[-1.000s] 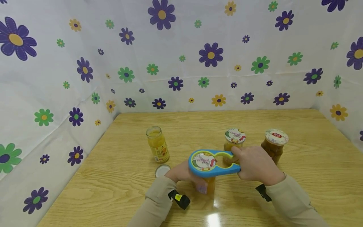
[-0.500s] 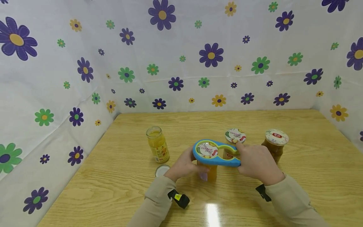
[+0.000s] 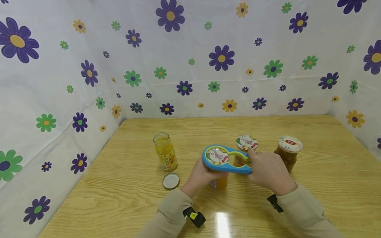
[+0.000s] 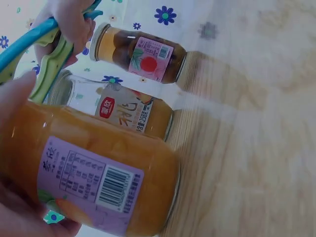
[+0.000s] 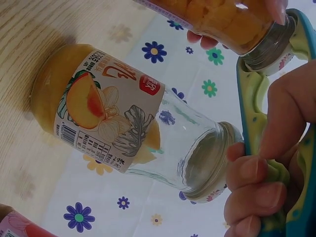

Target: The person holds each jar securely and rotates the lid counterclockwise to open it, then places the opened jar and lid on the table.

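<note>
My left hand (image 3: 197, 178) grips a glass jar of orange fruit (image 4: 94, 170) with a purple label, seen large in the left wrist view. In my right hand (image 3: 269, 170) are the handles of a blue and yellow-green jar opener (image 3: 233, 169). The opener's large ring sits around the jar's printed lid (image 3: 217, 155). Just behind the handles stands a capped jar of yellow peach pieces (image 5: 103, 106), close to my right fingers in the right wrist view. Part of the held jar is hidden by the opener and my left hand.
A lidless jar of yellow fruit (image 3: 166, 155) stands at the left on the wooden table (image 3: 119, 198). In front of it lies a loose lid (image 3: 171, 181). A capped jar of dark fruit (image 3: 287, 158) stands right of the peach jar. Flowered cloth (image 3: 190, 39) hangs behind.
The held jar and the opener have moved slightly away from me and a little right. My left hand has shifted up and right around the jar, uncovering the loose lid.
</note>
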